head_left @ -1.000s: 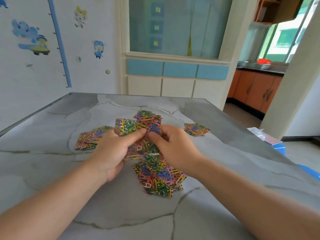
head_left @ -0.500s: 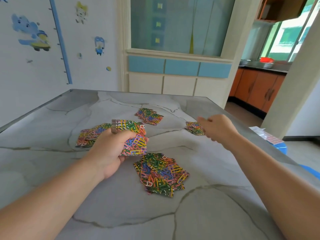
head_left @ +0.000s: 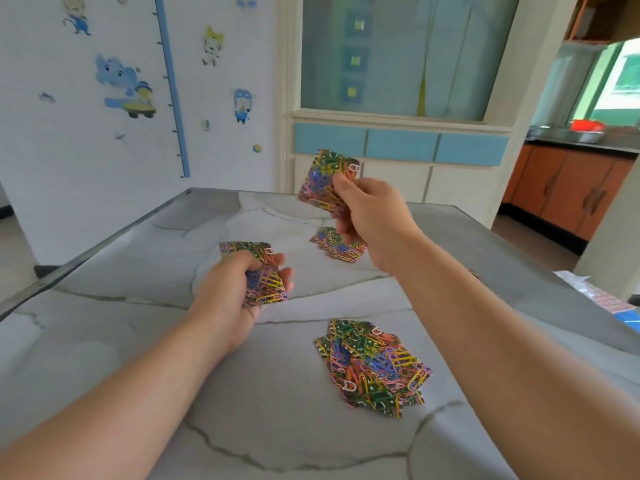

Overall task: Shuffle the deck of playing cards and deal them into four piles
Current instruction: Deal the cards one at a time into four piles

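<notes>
Your left hand [head_left: 230, 292] curls around the remaining deck [head_left: 258, 273], fingers wrapped at its far edge, low over the grey table [head_left: 138, 334]. Your right hand [head_left: 372, 216] pinches a single card [head_left: 323, 178] raised above the far pile [head_left: 337, 245]. A nearer pile [head_left: 374, 367] lies fanned beside your right forearm.

On the table [head_left: 138, 341], the near pile [head_left: 374, 367] lay right of the left hand [head_left: 228, 299], which held the deck [head_left: 259, 271]. Behind, the right hand [head_left: 374, 220] held one card [head_left: 325, 178] above the far pile [head_left: 341, 245].
</notes>
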A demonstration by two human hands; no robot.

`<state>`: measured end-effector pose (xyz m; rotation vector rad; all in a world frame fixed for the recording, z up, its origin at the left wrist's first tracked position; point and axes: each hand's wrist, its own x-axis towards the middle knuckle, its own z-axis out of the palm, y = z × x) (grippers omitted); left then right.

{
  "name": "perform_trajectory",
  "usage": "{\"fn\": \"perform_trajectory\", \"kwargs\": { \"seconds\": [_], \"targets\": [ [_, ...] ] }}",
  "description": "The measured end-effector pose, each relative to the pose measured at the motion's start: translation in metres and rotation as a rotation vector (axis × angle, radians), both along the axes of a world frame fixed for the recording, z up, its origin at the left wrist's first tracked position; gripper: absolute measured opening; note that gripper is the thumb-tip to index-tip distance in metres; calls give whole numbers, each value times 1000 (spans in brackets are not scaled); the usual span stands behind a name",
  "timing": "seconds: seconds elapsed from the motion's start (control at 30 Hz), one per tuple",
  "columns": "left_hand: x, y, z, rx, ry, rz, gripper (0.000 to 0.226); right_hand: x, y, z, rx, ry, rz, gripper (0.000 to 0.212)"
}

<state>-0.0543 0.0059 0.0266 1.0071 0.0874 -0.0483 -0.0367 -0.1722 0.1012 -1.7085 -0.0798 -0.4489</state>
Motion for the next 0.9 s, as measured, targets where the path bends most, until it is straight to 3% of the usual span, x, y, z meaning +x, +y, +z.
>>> {"fn": "perform_trajectory", "kwargs": {
  "seconds": [0.07, 0.1, 0.2, 0.33, 0.5, 0.6, 0.67, 0.77, 0.9],
  "targets": [
    [0, 1, 0, 28, -22, 13, 21, 26, -14, -3, 137, 161, -31, 30],
    [0, 0, -1, 62, -35, 8, 22, 36, -23, -13, 60, 291, -82, 33],
    [2, -3, -4, 164, -64, -10, 25, 49, -45, -54, -511, 607, -210, 51],
    [6, -3, -9, 233, -109, -40, 24, 49, -50, -74, -726, 478, -210, 59],
    [6, -4, -11, 305, -175, -89, 18, 23, -44, -65, -454, 422, -41, 52],
    [5, -4, -12, 332, -196, -73, 14, 7, -22, -57, -405, 312, 225, 53],
    [5, -2, -13, 359, -215, -65, 14, 0, -3, -54, -429, 251, 364, 41],
    [3, 1, -12, 350, -191, -82, 16, -5, 13, -53, -496, 166, 333, 29],
    [-7, 5, -5, 330, -136, -96, 16, -7, 13, -59, -482, 214, 318, 30]
  ]
}}
